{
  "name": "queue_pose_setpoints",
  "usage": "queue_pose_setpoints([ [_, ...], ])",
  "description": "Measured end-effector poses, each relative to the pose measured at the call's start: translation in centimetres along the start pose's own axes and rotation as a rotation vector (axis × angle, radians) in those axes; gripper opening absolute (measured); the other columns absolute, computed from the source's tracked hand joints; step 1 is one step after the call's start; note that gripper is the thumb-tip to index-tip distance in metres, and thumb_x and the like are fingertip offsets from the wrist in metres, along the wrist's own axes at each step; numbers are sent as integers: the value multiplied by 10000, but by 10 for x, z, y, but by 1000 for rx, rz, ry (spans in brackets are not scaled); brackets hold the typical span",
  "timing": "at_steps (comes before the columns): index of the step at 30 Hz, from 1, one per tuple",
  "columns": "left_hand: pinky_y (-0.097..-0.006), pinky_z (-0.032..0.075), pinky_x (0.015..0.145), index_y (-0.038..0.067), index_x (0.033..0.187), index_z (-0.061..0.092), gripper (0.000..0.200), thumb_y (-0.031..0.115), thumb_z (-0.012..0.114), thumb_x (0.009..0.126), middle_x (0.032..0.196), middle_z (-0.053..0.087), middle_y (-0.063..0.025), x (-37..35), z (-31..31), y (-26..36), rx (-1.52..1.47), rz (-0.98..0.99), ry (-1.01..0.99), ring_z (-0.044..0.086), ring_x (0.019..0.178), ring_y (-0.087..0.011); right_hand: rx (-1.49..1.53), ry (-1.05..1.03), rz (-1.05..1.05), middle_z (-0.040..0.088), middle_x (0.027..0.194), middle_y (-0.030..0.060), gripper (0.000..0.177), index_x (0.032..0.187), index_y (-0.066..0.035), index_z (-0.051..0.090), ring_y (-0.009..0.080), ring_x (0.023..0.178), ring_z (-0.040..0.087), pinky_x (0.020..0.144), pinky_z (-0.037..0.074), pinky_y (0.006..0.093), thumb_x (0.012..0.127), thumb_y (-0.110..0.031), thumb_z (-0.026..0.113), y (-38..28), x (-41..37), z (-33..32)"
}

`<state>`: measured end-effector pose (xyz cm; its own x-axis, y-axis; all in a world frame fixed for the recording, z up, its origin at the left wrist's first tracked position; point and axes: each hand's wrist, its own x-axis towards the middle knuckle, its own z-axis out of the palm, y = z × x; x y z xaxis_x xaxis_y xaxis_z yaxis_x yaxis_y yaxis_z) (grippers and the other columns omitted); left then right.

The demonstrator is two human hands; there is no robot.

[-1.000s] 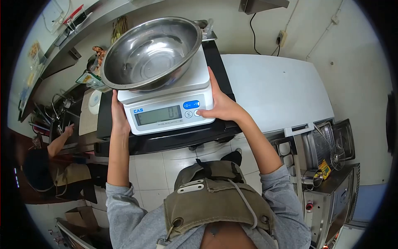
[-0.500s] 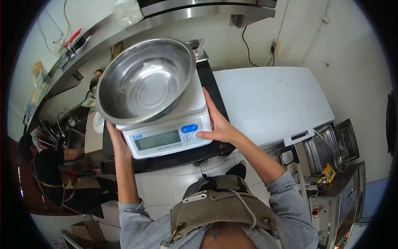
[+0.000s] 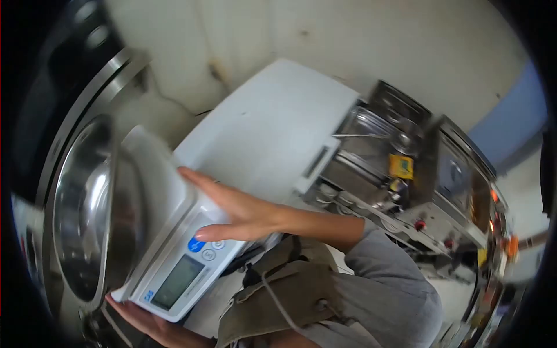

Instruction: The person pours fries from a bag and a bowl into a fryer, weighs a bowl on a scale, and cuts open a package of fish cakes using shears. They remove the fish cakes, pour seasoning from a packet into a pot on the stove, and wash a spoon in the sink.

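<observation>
Between the person's two hands, the white scale (image 3: 174, 278) was off the black surface it had hovered over half a second before. That surface and the co-worker at the left had dropped out of view. The view had swung sharply to the right, so the scale lay at the picture's left edge and looked steeply tilted, where earlier its display had faced the camera squarely. The steel bowl (image 3: 81, 220) had stayed on the platform, and its rim blurred. The grip had not changed in kind. The right hand (image 3: 243, 214) lay flat and long-fingered against the scale's right side by the blue key, pressing inward. The left hand (image 3: 148, 325), only partly seen at the bottom edge, was cupped under the lower left corner, bearing the weight. I judged the load to be in transit, held off every surface, with the white tabletop (image 3: 267, 122) now central behind it and the steel equipment (image 3: 394, 156) beyond. Counted: one scale, one bowl, two hands on the load, one white tabletop, one olive apron (image 3: 278, 296).
</observation>
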<state>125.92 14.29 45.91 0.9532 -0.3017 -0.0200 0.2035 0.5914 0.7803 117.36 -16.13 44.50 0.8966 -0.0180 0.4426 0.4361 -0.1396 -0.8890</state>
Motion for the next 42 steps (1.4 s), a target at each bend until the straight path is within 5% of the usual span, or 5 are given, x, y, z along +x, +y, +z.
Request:
queue_pose_setpoints([
  [1, -376, 397, 918, 28, 1104, 505, 473, 441, 455, 880, 1104, 541, -118, -4, 49, -18, 46, 117, 396, 516, 1037, -246, -42, 22, -8, 123, 1419, 247, 932, 1366, 69, 57, 312, 1329, 130, 1081, 126, 367, 775, -365, 632, -4, -6, -11],
  [9, -364, 372, 923, 6, 1144, 471, 403, 337, 442, 915, 1153, 483, -133, 68, 134, -144, 250, 355, 141, 480, 1053, -256, -263, 247, -39, 346, 1295, 244, 751, 1314, 51, 260, 364, 1213, 346, 993, 314, 374, 801, -399, 573, 27, -45, -127],
  [18, -363, 364, 918, 5, 1135, 472, 394, 333, 419, 925, 1140, 484, -135, 147, 139, -242, 443, 728, 134, 476, 1042, -254, 126, 316, 97, 374, 1324, 165, 554, 1275, 17, 381, 275, 1255, 322, 1047, 231, 367, 870, -343, 499, 193, -79, -161],
  [27, -362, 356, 912, 4, 1127, 474, 387, 329, 395, 934, 1127, 485, -136, 196, 128, -265, 540, 922, 188, 473, 1032, -251, 253, 288, 366, 440, 1252, 139, 469, 1195, -24, 466, 250, 1219, 348, 1026, 235, 360, 878, -363, 401, 295, -57, -150],
  [42, -360, 343, 904, 1, 1113, 477, 381, 323, 356, 950, 1105, 487, -139, 198, 117, -301, 556, 1019, 172, 467, 1014, -246, 329, 298, 273, 420, 1299, 126, 495, 1276, -32, 422, 216, 1220, 351, 1020, 251, 312, 863, -305, 438, 327, -26, -133],
])
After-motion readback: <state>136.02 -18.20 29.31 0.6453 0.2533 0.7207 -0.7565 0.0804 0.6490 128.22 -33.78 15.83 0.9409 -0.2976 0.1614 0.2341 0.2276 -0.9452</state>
